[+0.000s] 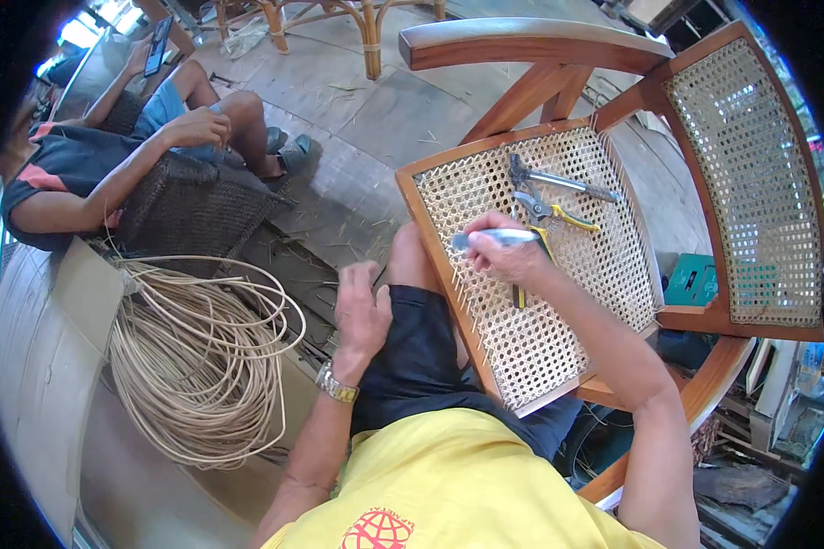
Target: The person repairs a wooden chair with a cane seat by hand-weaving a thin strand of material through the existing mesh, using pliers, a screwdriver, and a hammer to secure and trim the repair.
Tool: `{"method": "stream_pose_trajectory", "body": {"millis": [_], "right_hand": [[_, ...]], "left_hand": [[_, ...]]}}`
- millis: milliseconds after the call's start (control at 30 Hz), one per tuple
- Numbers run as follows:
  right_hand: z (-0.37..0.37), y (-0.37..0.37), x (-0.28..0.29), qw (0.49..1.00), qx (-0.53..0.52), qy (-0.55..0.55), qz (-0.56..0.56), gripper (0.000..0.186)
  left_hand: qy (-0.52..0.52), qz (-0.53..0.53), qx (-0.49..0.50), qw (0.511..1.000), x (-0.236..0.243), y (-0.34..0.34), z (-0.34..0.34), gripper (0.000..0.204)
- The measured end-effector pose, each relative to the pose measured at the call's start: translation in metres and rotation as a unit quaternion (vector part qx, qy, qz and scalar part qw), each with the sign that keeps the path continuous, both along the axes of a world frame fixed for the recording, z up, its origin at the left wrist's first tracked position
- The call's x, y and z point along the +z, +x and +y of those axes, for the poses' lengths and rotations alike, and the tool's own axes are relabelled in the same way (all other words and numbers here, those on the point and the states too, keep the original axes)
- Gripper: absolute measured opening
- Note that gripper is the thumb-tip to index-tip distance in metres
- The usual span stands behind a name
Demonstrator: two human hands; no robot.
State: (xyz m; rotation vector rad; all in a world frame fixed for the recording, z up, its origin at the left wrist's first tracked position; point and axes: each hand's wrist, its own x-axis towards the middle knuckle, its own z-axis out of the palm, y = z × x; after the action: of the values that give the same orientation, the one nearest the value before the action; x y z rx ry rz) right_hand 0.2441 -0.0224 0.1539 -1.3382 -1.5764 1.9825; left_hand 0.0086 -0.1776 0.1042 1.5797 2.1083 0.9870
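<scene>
My right hand (513, 252) grips a silvery hand tool (458, 242), its exact kind unclear, over the left part of a cane seat (558, 329) in a wooden chair (721, 183) lying across my legs. Short cane ends stick out along the seat's edge. A hammer (568, 183) and yellow-handled pliers (538, 209) rest on the weave, with another tool partly hidden by my right hand. My left hand (360, 313), wearing a watch, is open beside my thigh, left of the seat, with nothing visible in its fingers.
A big coil of rattan (197, 366) fills an open cardboard box (82, 311) at left. A person (92, 192) sits behind it on a dark woven seat, holding a phone. Rattan furniture legs (371, 50) stand at the back. A green case (689, 279) lies beyond the chair.
</scene>
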Motion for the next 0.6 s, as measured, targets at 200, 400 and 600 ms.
{"method": "stream_pose_trajectory", "body": {"millis": [200,400,600], "right_hand": [[0.008,-0.007,0.048,0.987,0.147,0.03,-0.059,0.015],[-0.027,-0.034,0.047,0.88,0.326,0.297,-0.176,0.034],[-0.024,0.003,0.059,0.822,0.253,0.35,-0.373,0.05]], "left_hand": [[0.081,-0.298,-0.063,0.949,0.031,0.027,0.019,0.062],[0.0,-0.539,-0.134,0.832,0.017,0.069,0.032,0.049],[-0.046,-0.644,0.038,0.763,0.016,0.05,0.037,0.043]]}}
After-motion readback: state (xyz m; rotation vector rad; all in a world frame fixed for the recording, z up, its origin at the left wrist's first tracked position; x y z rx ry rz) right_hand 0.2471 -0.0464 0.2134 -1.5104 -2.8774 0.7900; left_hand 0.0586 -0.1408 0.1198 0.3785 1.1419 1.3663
